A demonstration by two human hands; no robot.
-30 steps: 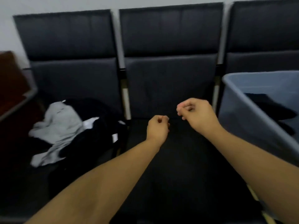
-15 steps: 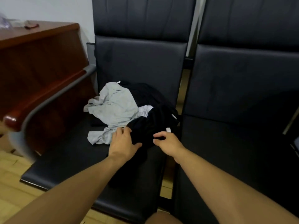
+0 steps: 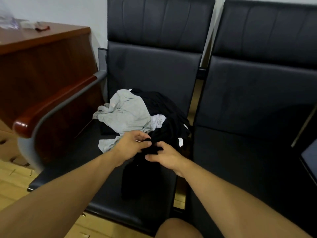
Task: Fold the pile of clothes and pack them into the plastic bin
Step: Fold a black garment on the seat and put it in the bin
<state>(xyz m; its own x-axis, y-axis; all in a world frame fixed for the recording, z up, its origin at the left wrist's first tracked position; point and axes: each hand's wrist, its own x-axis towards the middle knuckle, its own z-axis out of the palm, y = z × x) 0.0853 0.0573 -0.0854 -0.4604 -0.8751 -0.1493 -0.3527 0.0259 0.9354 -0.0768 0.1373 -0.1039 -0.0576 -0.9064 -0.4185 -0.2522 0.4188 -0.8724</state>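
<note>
Now gripping the black crumpled fabric garment [image 3: 164, 134] at the near edge of the clothes pile [image 3: 137, 117] on the left black padded chair seat [image 3: 72, 162]: left hand [image 3: 132, 145] with thumb and fingers curled round a fold, right hand [image 3: 164, 156] just beside it, fingers bent into the same dark cloth, thumb stretched along its near side. Half a second back, merely resting on the pile with looser fingers; since then closed on the fabric and drawn together, a dark length trailing toward the seat's front edge. A second back, curled above the empty middle seat with the grey-blue plastic bin [image 3: 309, 158] on the right; at present only a corner of that bin showing, well right of the pile, beyond the neighbouring seat. Light grey wrinkled shirt [image 3: 127, 114] lying untouched behind the hands, more black cloth against the backrest. Judged from this: one garment picked, ready for lifting clear and folding; several pieces left, so packing far from finished. Left of the pile, a wood-topped armrest [image 3: 51, 103] and brown wooden cabinet [image 3: 44, 54].
</note>
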